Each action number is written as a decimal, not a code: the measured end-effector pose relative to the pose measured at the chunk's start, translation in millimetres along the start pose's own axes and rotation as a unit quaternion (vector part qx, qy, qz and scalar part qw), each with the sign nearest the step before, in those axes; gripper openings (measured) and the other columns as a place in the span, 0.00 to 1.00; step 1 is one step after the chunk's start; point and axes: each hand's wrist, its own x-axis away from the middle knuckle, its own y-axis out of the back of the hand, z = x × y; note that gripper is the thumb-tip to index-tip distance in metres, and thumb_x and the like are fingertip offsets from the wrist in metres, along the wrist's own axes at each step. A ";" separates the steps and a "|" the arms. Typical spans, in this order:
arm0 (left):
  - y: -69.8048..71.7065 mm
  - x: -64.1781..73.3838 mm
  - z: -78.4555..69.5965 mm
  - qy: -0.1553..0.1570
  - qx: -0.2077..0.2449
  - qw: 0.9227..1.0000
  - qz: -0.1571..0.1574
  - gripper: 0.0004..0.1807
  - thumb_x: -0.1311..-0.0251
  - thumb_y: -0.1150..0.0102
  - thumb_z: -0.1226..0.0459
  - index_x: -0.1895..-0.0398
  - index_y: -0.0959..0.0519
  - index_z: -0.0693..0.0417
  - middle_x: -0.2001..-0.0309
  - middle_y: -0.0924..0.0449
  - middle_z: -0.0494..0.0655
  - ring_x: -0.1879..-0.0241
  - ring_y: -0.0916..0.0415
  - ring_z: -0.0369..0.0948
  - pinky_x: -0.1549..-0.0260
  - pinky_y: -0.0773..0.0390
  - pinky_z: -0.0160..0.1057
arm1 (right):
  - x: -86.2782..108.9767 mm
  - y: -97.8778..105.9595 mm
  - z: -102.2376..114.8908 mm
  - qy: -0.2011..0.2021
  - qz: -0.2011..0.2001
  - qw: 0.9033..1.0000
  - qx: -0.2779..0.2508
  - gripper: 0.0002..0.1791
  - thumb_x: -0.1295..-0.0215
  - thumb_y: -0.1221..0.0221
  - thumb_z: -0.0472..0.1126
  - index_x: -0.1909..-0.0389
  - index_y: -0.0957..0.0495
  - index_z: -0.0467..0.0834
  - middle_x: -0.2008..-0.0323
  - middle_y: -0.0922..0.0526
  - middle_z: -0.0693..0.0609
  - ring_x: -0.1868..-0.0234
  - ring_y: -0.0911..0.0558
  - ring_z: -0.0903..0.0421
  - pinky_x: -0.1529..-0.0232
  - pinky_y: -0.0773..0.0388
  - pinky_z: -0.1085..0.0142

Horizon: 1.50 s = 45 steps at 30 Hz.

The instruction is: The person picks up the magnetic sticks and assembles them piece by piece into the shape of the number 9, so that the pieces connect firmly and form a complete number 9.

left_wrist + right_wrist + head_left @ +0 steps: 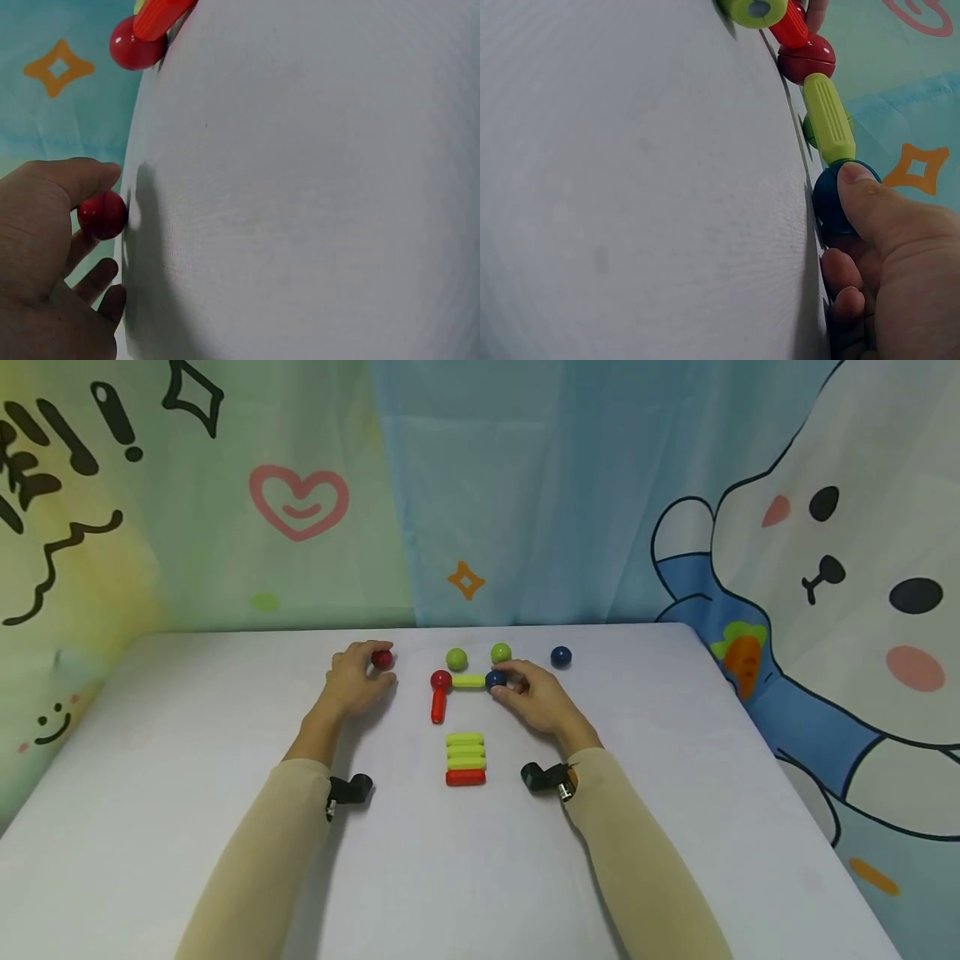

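A red ball sits at the far left of the pieces, with my left hand around it. The index finger lies along its far side, while the thumb stands a little apart from the near side. My right hand pinches a blue ball between thumb and fingers. That ball meets the right end of a yellow-green rod. Joined to the rod's other end is a second red ball, from which a red rod extends toward me.
Two green balls and another blue ball lie behind the joined pieces. Nearer me, several yellow-green rods and one red rod lie side by side on the white table. A printed curtain hangs behind.
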 end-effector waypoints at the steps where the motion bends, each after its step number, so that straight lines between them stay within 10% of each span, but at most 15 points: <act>1: -0.5 0.7 1.4 -0.001 0.000 1.000 -0.002 0.30 0.32 0.43 0.60 0.26 0.31 0.48 0.27 0.35 0.58 0.31 0.41 0.62 0.34 0.44 0.70 | 0.1 -1.0 -0.3 0.000 0.001 1.000 -0.001 0.24 0.26 0.39 0.52 0.32 0.25 0.53 0.54 0.23 0.49 0.56 0.26 0.51 0.55 0.28 0.58; 13: -0.5 7.5 6.0 -0.049 0.002 0.999 -0.020 0.18 0.33 0.42 0.66 0.40 0.23 0.56 0.52 0.23 0.58 0.53 0.31 0.52 0.48 0.31 0.51 | -1.0 3.1 -0.8 0.009 0.019 1.000 -0.010 0.24 0.26 0.39 0.51 0.32 0.26 0.53 0.51 0.23 0.49 0.55 0.26 0.50 0.54 0.28 0.57; 24: 1.6 19.4 -0.4 -0.044 0.000 0.999 0.023 0.25 0.34 0.37 0.62 0.35 0.28 0.54 0.40 0.19 0.57 0.37 0.28 0.55 0.35 0.30 0.55 | -4.2 5.8 1.9 0.057 0.019 0.998 0.013 0.27 0.29 0.36 0.47 0.31 0.26 0.48 0.43 0.23 0.49 0.57 0.24 0.50 0.55 0.26 0.58; 45: 12.6 39.9 -0.2 -0.066 -0.006 0.994 0.090 0.21 0.36 0.31 0.54 0.43 0.18 0.53 0.50 0.15 0.47 0.43 0.25 0.48 0.38 0.27 0.52 | -18.6 2.2 49.7 0.201 0.042 0.972 0.114 0.20 0.34 0.33 0.39 0.41 0.18 0.46 0.42 0.22 0.45 0.39 0.28 0.44 0.35 0.31 0.47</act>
